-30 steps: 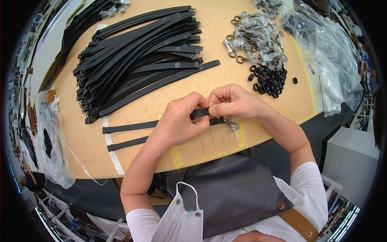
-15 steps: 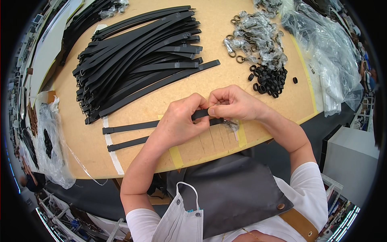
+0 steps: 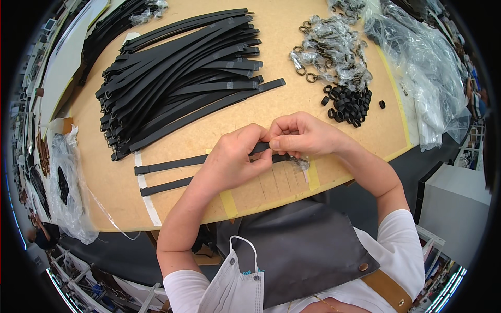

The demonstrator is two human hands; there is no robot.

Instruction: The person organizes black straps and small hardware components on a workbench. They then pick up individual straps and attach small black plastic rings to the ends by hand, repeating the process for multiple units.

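A black strap (image 3: 177,164) lies across the board, and its right end is raised between my hands. My left hand (image 3: 235,155) pinches this strap near its end. Close against it, my right hand (image 3: 302,134) grips the very tip with thumb and curled fingers; any small part between the fingertips is hidden. Just nearer to me lies a second black strap (image 3: 167,186), passing under my left hand and forearm. At its right end sits a bit of clear plastic wrap (image 3: 301,164), beneath my right hand.
A big pile of black straps (image 3: 177,83) lies at the far left. Plastic-wrapped metal clasps (image 3: 334,49) and a heap of black loops (image 3: 349,104) are at the far right, beside clear plastic bags (image 3: 428,88). Tape strips (image 3: 147,195) mark the table (image 3: 282,190). A grey box (image 3: 454,203) stands right.
Both hands stay at the strap's end, with only a slight shift of the fingers. The view has moved a little; nothing has been let go.
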